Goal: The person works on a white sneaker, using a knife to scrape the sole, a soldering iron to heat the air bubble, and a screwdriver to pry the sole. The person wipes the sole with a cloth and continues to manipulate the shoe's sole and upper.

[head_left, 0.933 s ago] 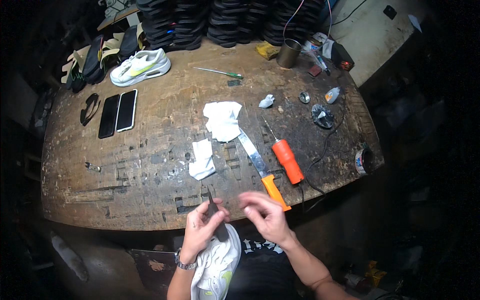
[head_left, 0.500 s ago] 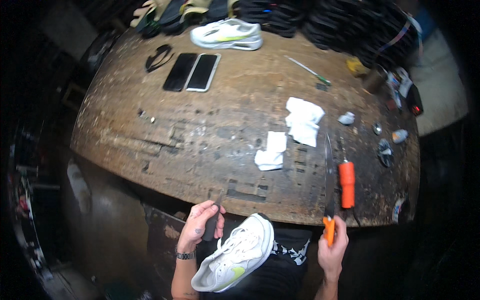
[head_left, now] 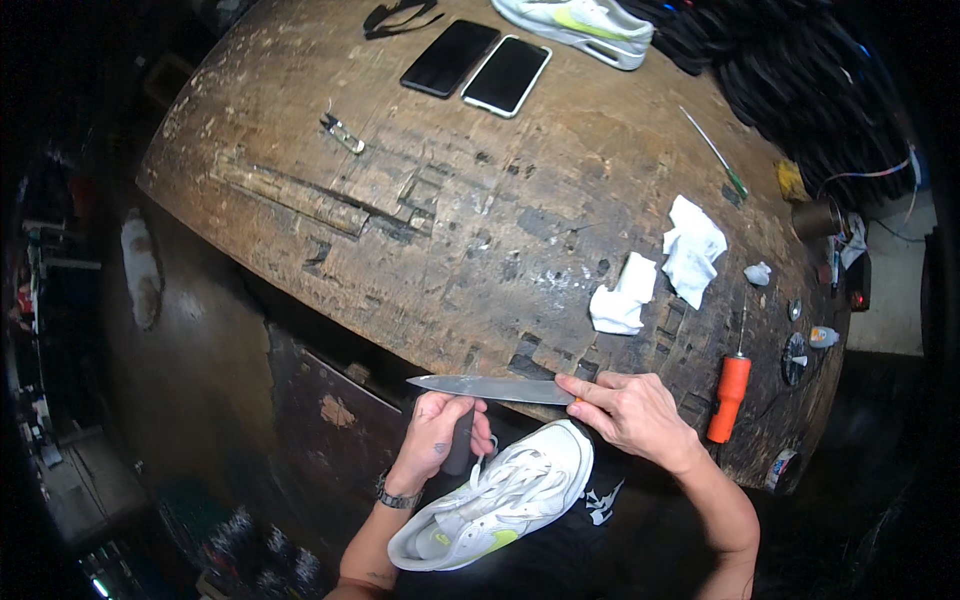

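Observation:
My right hand (head_left: 632,412) is closed round the orange handle of a long-bladed knife (head_left: 490,387). The blade lies almost level and points left, passing just above my left hand (head_left: 440,428). That hand is closed round a dark grey elongated piece (head_left: 459,445), whose kind I cannot make out. Blade and grey piece overlap at its upper end; whether they touch is unclear. A white lace-up shoe (head_left: 510,490) with a lime-green mark rests on my lap below both hands, toe toward the upper right.
On the worn wooden table (head_left: 440,290) lie two phones (head_left: 507,76), white cloth pieces (head_left: 693,250), an orange-handled tool (head_left: 729,398), a thin green-handled tool (head_left: 715,152) and small snips (head_left: 343,134). Another white shoe (head_left: 585,28) is at the back, near stacked black items (head_left: 810,90). An animal (head_left: 140,268) lies on the floor.
My right hand has moved left with the knife, turning its blade from upright to nearly level above my left hand. The view has shifted, so the table's things appear farther right and tilted.

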{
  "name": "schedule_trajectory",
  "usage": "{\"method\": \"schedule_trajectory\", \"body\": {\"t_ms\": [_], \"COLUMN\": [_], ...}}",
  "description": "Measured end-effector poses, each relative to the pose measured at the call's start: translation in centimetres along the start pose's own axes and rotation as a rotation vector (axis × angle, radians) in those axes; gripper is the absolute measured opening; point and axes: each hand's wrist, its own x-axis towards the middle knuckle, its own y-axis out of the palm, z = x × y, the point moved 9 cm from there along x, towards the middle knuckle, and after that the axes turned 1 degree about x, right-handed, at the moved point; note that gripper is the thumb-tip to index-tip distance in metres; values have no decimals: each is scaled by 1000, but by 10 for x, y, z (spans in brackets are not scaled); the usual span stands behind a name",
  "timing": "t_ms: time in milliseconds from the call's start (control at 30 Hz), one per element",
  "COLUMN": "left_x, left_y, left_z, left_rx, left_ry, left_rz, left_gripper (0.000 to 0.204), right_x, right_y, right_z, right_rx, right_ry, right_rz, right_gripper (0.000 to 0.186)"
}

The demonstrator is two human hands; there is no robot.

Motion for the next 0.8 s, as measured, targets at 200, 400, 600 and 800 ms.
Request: {"method": "schedule_trajectory", "body": {"t_ms": [200, 400, 600, 800], "left_x": [1, 2, 2, 4], "left_y": [8, 9, 9, 16], "left_z": [-1, 2, 7, 7], "left_rx": [-19, 46, 102, -30], "left_ry": [86, 116, 136, 95], "left_rz": [68, -3, -104, 45], "left_gripper": [22, 30, 36, 35], "right_x": [1, 1, 0, 1], "right_y": [7, 10, 11, 7], "right_z": [-4, -1, 2, -5], "right_rx": [-19, -51, -63, 15], "right_ry": [10, -5, -26, -34], "right_rz": [-10, -39, -52, 52], "right_gripper": [39, 40, 40, 38]}}
